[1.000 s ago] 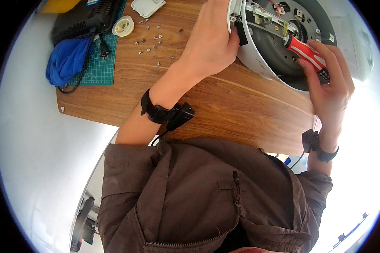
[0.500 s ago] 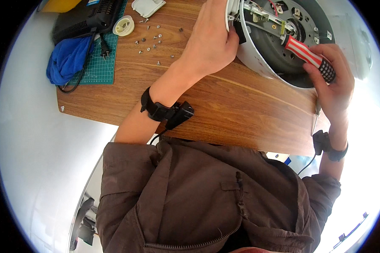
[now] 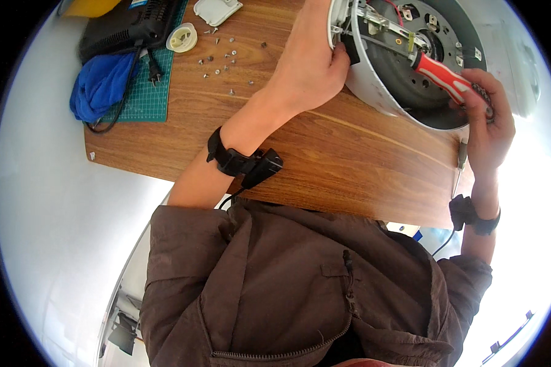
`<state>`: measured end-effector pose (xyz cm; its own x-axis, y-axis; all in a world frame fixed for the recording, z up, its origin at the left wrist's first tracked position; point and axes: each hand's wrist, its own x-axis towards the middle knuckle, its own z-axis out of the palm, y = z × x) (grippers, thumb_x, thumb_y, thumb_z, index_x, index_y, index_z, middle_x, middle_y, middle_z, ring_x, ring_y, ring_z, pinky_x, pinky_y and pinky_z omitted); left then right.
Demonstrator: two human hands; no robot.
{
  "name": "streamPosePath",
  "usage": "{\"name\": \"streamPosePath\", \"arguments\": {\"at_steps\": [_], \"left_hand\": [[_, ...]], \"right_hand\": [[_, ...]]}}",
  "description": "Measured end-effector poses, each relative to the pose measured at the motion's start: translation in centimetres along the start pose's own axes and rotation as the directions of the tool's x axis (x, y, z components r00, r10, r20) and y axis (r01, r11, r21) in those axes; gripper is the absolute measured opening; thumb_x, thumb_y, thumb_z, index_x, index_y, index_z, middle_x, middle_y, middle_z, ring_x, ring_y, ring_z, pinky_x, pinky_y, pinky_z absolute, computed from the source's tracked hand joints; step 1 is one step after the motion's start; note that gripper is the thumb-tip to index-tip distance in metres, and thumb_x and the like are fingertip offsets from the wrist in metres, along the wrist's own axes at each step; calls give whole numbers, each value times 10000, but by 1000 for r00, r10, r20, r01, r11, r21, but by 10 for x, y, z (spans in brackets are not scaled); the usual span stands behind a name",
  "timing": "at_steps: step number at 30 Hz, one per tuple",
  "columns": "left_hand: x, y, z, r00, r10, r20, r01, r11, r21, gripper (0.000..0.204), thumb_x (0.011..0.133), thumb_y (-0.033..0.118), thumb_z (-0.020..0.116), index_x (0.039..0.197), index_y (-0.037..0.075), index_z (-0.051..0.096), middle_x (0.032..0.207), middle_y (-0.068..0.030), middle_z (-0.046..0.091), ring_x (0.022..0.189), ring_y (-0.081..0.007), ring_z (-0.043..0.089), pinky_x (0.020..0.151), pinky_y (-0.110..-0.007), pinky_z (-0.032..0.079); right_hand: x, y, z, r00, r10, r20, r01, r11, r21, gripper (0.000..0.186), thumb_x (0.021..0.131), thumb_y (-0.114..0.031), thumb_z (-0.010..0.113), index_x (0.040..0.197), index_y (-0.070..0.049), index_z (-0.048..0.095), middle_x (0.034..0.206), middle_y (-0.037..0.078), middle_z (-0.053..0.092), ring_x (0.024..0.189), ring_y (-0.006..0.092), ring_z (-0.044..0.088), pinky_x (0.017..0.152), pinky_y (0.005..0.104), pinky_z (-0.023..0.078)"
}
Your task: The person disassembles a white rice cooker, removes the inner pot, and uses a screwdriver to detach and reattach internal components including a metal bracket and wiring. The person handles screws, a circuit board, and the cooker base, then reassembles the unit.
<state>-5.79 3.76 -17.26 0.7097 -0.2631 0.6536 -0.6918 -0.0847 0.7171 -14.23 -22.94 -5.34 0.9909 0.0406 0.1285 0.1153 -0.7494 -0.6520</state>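
Observation:
A white round appliance housing [image 3: 378, 92], apparently a rice cooker body, lies tipped with its open underside showing. Metal brackets, a red wire and a dark inner pan [image 3: 423, 101] are visible inside. My left hand [image 3: 309, 70] grips the housing's left side, thumb beside a black part [image 3: 351, 50]; its other fingertips are out of sight. In my right hand [image 3: 494, 131] is a red-and-white screwdriver [image 3: 439, 74], fingers closed round the handle's end. Its tip points into the housing, at the metal bracket [image 3: 382, 24]; the exact contact is hard to make out.
Several loose screws [image 3: 226, 68] are scattered left of my left hand, near a cream round cap [image 3: 182, 38] and a white plastic piece [image 3: 218, 9]. A green cutting mat [image 3: 144, 104] bears a blue cloth [image 3: 98, 88] and a plug [image 3: 155, 72]. Another screwdriver [image 3: 461, 160] lies by my right wrist.
The screwdriver handle has turned in my right hand, showing more red and less of its black textured patch. My right fingers have shifted round its end. My left hand keeps its grip.

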Motion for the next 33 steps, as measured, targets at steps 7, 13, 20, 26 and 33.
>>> {"name": "streamPosePath", "arguments": {"at_steps": [7, 13, 20, 26, 33], "left_hand": [[2, 2, 1, 1000, -16, -5, 16, 1000, -26, 832, 780, -172, 464, 1584, -73, 271, 1570, -286, 394, 1480, -435, 374, 1249, -440, 253], [4, 7, 2, 1000, 2, -25, -2, 1000, -16, 791, 823, -138, 516, 1577, -73, 287, 1544, -290, 409, 1446, -454, 400, 1234, -453, 279], [2, 5, 6, 1000, -9, -29, 9, 1000, -8, 759, 856, -111, 542, 1572, -71, 294, 1539, -290, 412, 1436, -456, 406, 1226, -462, 293], [3, 3, 4, 999, 7, -36, -6, 1000, 30, 756, 865, -109, 540, 1579, -58, 297, 1559, -281, 401, 1446, -454, 398, 1232, -465, 289], [8, 10, 3, 1000, -17, -12, 17, 1000, 7, 737, 880, -85, 526, 1581, -56, 300, 1550, -285, 408, 1442, -455, 402, 1232, -461, 289]], "right_hand": [[2, 4, 2, 991, -128, -45, 130, 991, 42, 312, 1016, -199, 682, 1294, -67, 628, 1128, 44, 663, 1060, 138, 662, 897, 295, 547], [-9, 13, -8, 996, 91, -8, -91, 996, 22, 376, 982, -186, 726, 1314, -62, 601, 1136, 60, 657, 1013, 117, 635, 893, 273, 518], [-7, 17, -2, 988, -146, -40, 144, 988, -63, 379, 1012, -290, 700, 1293, -49, 617, 1092, 64, 688, 937, 128, 645, 845, 266, 502], [-4, 10, -3, 982, -188, -32, 187, 982, -31, 312, 1014, -219, 683, 1270, -51, 627, 1042, 72, 698, 898, 131, 650, 807, 266, 504], [-9, 15, -6, 998, -57, -27, 57, 998, 9, 279, 1042, -188, 629, 1287, -54, 631, 1039, 80, 690, 823, 112, 629, 724, 262, 512]]}}
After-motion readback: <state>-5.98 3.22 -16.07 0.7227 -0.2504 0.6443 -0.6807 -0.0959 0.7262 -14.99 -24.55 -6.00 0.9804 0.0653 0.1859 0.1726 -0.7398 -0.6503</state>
